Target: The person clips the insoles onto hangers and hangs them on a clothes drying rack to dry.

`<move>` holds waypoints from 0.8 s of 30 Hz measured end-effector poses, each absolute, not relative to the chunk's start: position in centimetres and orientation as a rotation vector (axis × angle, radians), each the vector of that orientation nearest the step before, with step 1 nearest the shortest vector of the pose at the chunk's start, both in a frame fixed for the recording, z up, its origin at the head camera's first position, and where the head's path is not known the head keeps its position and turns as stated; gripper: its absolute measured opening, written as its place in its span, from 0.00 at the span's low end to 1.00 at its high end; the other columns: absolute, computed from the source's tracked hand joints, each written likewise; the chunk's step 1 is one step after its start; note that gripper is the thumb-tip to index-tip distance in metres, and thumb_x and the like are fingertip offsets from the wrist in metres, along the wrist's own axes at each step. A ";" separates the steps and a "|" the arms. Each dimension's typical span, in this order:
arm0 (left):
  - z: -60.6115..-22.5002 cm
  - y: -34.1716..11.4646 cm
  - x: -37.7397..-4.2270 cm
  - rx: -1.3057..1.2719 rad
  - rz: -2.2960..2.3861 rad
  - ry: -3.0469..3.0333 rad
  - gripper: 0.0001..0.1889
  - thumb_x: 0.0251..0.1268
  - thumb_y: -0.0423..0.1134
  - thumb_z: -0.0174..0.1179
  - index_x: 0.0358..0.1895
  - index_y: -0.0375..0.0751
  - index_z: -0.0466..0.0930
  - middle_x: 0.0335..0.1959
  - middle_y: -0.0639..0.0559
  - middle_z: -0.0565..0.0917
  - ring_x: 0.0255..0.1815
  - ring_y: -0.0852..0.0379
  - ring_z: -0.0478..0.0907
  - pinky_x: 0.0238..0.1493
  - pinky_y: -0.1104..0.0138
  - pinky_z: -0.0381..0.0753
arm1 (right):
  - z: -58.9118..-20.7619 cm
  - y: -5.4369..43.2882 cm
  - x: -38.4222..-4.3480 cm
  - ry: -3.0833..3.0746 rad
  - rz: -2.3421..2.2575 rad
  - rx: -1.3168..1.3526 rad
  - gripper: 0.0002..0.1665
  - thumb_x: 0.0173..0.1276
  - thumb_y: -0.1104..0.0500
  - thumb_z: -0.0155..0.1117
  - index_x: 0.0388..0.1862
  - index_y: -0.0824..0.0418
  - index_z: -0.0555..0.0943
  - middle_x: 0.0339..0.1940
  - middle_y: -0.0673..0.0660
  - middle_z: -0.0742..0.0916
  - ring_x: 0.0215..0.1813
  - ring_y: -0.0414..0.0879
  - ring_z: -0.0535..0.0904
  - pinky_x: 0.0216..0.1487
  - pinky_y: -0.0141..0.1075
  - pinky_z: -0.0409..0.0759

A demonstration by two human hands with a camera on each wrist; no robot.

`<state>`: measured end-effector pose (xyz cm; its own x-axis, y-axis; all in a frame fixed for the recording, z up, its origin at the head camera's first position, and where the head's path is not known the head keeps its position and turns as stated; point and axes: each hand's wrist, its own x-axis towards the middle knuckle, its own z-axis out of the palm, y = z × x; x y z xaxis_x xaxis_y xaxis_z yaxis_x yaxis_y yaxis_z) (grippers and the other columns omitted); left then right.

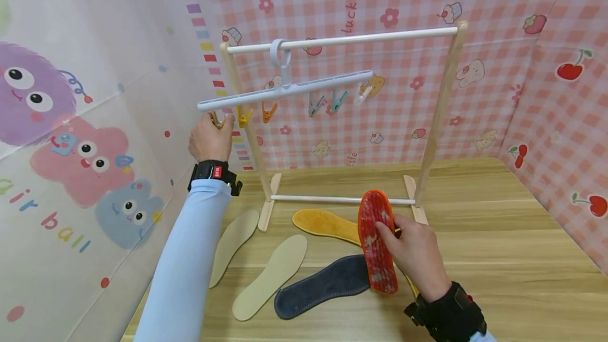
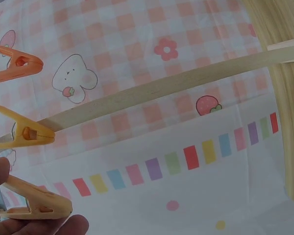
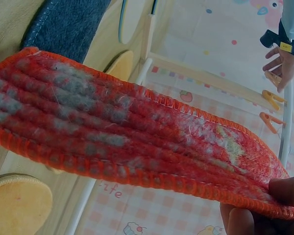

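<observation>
In the head view my left hand (image 1: 210, 140) is raised at the left end of a pale blue clip hanger (image 1: 328, 83). Its thumb and fingers pinch the handles of a light orange clothespin (image 2: 49, 203) there. My right hand (image 1: 421, 252) holds a red insole (image 1: 375, 241) with an orange stitched edge, thumb on its face and fingers behind. The right wrist view shows mottled red and grey ribs along it. Further clips hang from the bar: a yellow one (image 1: 244, 116), an orange one (image 1: 268, 112), a grey one (image 1: 315, 105), a teal one (image 1: 339, 101) and a whitish one (image 1: 363, 95).
The hanger hooks over the top rail (image 1: 361, 39) of a wooden rack. Below lie a dark blue insole (image 1: 323, 286), a yellow insole (image 1: 328, 224) and two cream insoles, one (image 1: 271, 278) nearer the middle, on the wood-grain table (image 1: 503, 257). Patterned cloth walls enclose the back and sides.
</observation>
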<state>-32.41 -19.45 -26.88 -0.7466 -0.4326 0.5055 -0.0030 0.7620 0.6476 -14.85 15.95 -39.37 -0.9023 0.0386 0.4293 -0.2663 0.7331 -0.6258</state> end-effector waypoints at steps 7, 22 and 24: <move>-27.0 -19.2 -32.4 0.287 -0.765 -2.277 0.23 0.71 0.56 0.55 0.27 0.40 0.68 0.21 0.47 0.70 0.23 0.51 0.65 0.27 0.61 0.58 | -39.1 15.9 -15.0 -2.533 1.049 0.166 0.15 0.68 0.57 0.69 0.43 0.69 0.85 0.30 0.60 0.88 0.25 0.44 0.82 0.23 0.35 0.79; -26.8 -16.1 -31.8 0.162 -0.642 -2.307 0.27 0.67 0.60 0.58 0.20 0.41 0.70 0.19 0.48 0.72 0.21 0.51 0.70 0.21 0.62 0.60 | -39.1 15.9 -15.3 -2.551 1.038 0.145 0.16 0.68 0.56 0.68 0.43 0.70 0.85 0.30 0.60 0.88 0.25 0.45 0.82 0.24 0.36 0.80; -26.7 -15.5 -31.7 0.144 -0.639 -2.319 0.27 0.67 0.60 0.58 0.19 0.41 0.70 0.18 0.49 0.71 0.20 0.51 0.70 0.20 0.62 0.59 | -39.1 15.8 -15.5 -2.549 1.038 0.150 0.16 0.68 0.56 0.68 0.44 0.70 0.85 0.30 0.60 0.88 0.26 0.46 0.82 0.25 0.38 0.81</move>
<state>-31.68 -15.51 -26.75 -0.7378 -0.2775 0.6154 0.0769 0.8711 0.4850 -15.47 15.79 -39.15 -0.9211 0.0446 0.3868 -0.2382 0.7213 -0.6504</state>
